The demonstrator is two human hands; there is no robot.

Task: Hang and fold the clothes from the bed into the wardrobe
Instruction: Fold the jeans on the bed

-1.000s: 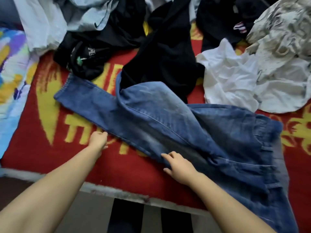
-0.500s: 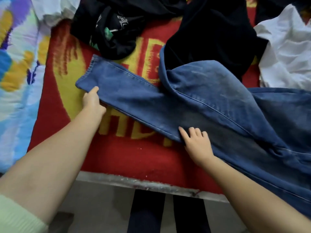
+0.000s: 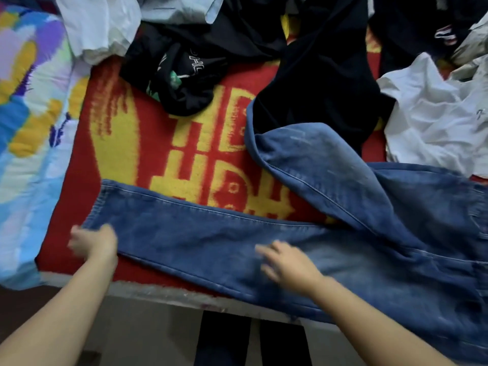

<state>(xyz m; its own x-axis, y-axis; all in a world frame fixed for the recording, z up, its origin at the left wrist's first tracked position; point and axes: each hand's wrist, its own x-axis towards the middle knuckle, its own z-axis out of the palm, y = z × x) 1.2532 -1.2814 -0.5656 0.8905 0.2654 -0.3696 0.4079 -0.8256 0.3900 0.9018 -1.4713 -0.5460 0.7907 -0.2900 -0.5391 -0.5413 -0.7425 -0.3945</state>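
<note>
We see one pair of jeans (image 3: 237, 241) spread across the red blanket (image 3: 126, 143) on the bed, one leg along the near edge, the other folded over toward the black clothes (image 3: 317, 75). Our left hand (image 3: 92, 243) is at the leg's hem; blur hides its grip. Our right hand (image 3: 287, 265) lies flat on the denim, fingers spread. One white shirt (image 3: 433, 122) sits right.

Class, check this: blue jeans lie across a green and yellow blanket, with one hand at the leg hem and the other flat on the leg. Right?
Not quite. The blanket is red and yellow, as the head view shows. The jeans, left hand at the hem and right hand on the leg are right.
</note>
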